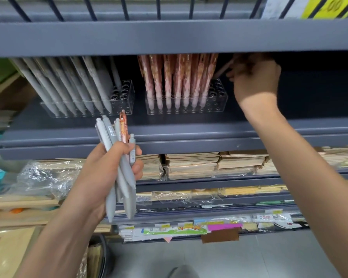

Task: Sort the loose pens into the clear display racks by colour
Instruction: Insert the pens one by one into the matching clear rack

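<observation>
My left hand (107, 169) grips a bundle of loose pens (119, 167) below the shelf edge: several grey ones and one pink patterned pen (123, 125) sticking up. On the shelf, a clear rack (127, 93) at the left holds several grey pens (68, 85), with open holes at its right end. A second clear rack (219, 97) to its right holds several pink patterned pens (179, 81). My right hand (255, 79) is raised at that rack's right end and pinches a pink pen (222, 70) that slants towards the rack. Its tip is hidden.
The grey shelf (189, 127) lies under a low upper shelf beam (169, 37). Stacks of notebooks (193, 163) and wrapped stationery fill the shelves below. Crinkled plastic wrap (44, 177) and wooden boards sit at the left.
</observation>
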Tool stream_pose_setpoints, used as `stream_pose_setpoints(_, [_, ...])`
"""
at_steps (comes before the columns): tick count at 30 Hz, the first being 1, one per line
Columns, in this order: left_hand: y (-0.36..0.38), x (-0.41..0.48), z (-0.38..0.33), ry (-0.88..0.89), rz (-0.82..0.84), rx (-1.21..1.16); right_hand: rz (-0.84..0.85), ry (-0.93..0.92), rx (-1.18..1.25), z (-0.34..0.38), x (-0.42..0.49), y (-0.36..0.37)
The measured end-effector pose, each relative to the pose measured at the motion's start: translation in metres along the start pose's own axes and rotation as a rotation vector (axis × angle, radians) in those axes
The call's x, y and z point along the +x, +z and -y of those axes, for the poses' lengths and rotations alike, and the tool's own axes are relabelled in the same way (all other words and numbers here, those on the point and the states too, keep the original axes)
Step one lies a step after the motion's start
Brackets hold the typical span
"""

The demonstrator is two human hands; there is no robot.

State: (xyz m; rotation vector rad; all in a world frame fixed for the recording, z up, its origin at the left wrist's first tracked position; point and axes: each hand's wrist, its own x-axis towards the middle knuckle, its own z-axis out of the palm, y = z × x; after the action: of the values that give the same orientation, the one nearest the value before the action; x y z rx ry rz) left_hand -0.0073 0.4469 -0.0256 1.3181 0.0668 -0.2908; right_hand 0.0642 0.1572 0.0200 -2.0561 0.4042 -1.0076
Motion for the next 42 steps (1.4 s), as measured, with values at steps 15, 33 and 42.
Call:
stream_pose_setpoints(15, [-0.003, 0.002, 0.006, 0.029, -0.035, 0.001, 0.154, -0.108, -0.217, -0.002, -0.004, 0.000])
stream_pose_setpoints(33, [-0.004, -0.010, 0.006, 0.015, -0.055, 0.001, 0.453, -0.231, -0.586, 0.019, 0.008, 0.000])
stream_pose_setpoints(42, [0.001, -0.017, 0.004, -0.007, -0.015, -0.069, 0.451, -0.070, -0.372, 0.014, 0.005, -0.009])
